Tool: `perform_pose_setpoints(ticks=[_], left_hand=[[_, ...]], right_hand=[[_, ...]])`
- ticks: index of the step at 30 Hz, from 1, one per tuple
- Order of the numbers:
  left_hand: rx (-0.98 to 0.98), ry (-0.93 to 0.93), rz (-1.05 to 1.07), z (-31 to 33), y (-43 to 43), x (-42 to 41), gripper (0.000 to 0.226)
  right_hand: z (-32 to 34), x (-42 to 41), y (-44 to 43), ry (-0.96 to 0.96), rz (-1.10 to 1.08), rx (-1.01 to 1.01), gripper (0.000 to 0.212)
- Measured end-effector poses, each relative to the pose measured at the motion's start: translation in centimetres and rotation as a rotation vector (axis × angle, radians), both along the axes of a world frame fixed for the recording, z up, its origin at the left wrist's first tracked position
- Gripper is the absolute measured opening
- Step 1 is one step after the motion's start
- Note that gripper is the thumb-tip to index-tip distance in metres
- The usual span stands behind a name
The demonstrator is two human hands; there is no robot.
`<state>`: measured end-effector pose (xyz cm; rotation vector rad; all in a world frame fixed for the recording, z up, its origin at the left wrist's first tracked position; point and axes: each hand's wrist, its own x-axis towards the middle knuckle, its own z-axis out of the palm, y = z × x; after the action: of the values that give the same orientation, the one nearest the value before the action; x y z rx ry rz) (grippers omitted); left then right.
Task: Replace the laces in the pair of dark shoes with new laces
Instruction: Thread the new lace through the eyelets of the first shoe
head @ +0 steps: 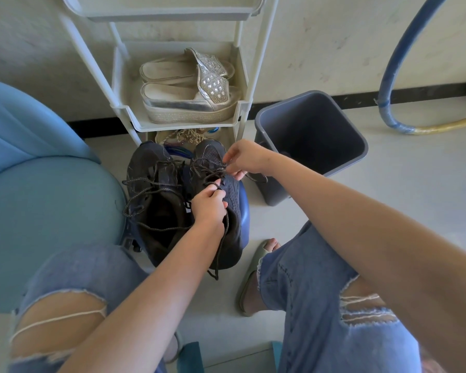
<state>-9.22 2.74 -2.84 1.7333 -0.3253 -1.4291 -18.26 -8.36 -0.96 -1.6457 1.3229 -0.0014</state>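
A pale grey floor (pixel 388 162) is seen meeting an off-white wall (pixel 320 36) edged with a black skirting strip (pixel 361 96). A white plastic shoe rack (pixel 124 84) holding silver platform sandals (pixel 189 84) is set beyond the fingers, and a grey plastic bin (pixel 307 125) stands just right of them. The pair of dark mesh shoes (pixel 145 168) is rested on a round blue stool (pixel 244 211), beneath the fingers. One shoe's speckled grey lace (pixel 207 170) is pinched by the left hand (pixel 209 205) and the right hand (pixel 246 158), fingertips closed on it. White lettering (pixel 188 207) beside the left fingers is partly hidden and cannot be read.
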Motion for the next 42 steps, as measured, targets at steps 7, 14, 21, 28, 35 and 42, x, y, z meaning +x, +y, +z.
perform_pose_setpoints(ticks=[7,14,21,28,35,42], left_hand=[[-0.001,0.024,0.016,0.0,0.0,0.0,0.034],[-0.023,0.024,0.047,-0.1,0.0,-0.2,0.035],[-0.005,0.0,0.042,0.2,0.1,-0.1,0.031],[-0.008,-0.015,0.004,-0.1,0.2,0.0,0.038],[-0.031,-0.041,0.004,-0.3,0.2,-0.1,0.036],[-0.035,-0.048,-0.036,-0.7,0.2,0.2,0.038]], right_hand=[[0.1,0.0,0.0,0.017,0.136,-0.102,0.023],[-0.4,0.1,-0.2,-0.003,0.149,-0.093,0.024],[-0.1,-0.1,-0.4,-0.014,0.194,-0.052,0.024],[-0.3,0.2,-0.2,-0.036,0.206,-0.049,0.023],[-0.5,0.8,0.1,0.055,0.155,-0.072,0.017],[-0.7,0.6,0.3,0.106,0.095,-0.046,0.018]])
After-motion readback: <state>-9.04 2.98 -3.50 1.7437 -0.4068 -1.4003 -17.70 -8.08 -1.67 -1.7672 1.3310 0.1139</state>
